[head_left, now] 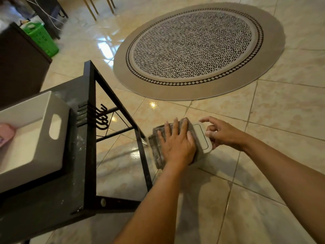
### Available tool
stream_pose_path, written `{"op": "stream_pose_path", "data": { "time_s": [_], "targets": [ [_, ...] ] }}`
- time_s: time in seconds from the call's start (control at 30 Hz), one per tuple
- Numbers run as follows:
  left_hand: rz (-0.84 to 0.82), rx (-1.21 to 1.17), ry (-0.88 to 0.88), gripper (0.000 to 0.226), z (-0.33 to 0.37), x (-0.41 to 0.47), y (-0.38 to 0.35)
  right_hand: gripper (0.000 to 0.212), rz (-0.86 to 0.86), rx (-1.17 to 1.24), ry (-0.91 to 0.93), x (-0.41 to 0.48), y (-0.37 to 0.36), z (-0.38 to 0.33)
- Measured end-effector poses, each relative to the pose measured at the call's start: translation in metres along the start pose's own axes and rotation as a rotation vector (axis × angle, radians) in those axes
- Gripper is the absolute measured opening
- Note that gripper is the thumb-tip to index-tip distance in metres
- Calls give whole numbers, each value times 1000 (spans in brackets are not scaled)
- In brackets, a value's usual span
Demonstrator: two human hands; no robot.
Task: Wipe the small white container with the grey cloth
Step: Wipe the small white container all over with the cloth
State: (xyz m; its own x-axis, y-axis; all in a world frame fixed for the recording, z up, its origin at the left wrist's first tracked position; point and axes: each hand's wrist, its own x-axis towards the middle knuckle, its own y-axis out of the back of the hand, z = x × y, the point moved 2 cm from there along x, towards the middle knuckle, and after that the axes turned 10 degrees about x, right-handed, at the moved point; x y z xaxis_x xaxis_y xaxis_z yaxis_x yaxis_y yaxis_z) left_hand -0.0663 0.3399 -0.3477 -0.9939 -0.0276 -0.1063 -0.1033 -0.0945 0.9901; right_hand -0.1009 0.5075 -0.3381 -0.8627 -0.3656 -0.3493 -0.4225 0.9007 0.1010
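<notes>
The small white container (202,138) is held in the air over the floor, tipped on its side with its lidded end facing right. A grey cloth (156,150) is wrapped over its side. My left hand (175,145) lies flat on the cloth and presses it against the container. At the lidded end, my right hand (221,134) grips the container, with fingers curled around the lid's edge. Most of the container's body is hidden under the cloth and my left hand.
A black metal rack (88,155) with hooks stands at the left, bearing a white bin (42,110) that holds a pink object (6,133). A round patterned rug (198,50) lies on the tiled floor ahead. A green basket (42,37) sits at the far left.
</notes>
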Motion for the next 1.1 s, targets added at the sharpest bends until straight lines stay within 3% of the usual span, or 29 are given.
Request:
{"op": "stream_pose_path", "data": {
  "time_s": [0.1,0.33,0.53,0.73,0.93,1.1],
  "targets": [
    [9,25,139,59,-21,-15,-2,47,0,11,-5,2,0,2],
    [20,22,-50,59,14,-20,-5,46,-17,9,10,3,-2,-1],
    [6,11,115,63,-19,-28,-3,47,-2,13,-5,3,-4,-2],
    [-13,50,-85,60,27,-23,-6,46,-12,14,12,4,-3,-2],
    [39,30,6,60,-9,-23,-8,46,-4,15,20,5,-2,0],
    [73,33,-110,62,11,-44,-11,46,-2,3,31,5,-3,1]
  ]
}}
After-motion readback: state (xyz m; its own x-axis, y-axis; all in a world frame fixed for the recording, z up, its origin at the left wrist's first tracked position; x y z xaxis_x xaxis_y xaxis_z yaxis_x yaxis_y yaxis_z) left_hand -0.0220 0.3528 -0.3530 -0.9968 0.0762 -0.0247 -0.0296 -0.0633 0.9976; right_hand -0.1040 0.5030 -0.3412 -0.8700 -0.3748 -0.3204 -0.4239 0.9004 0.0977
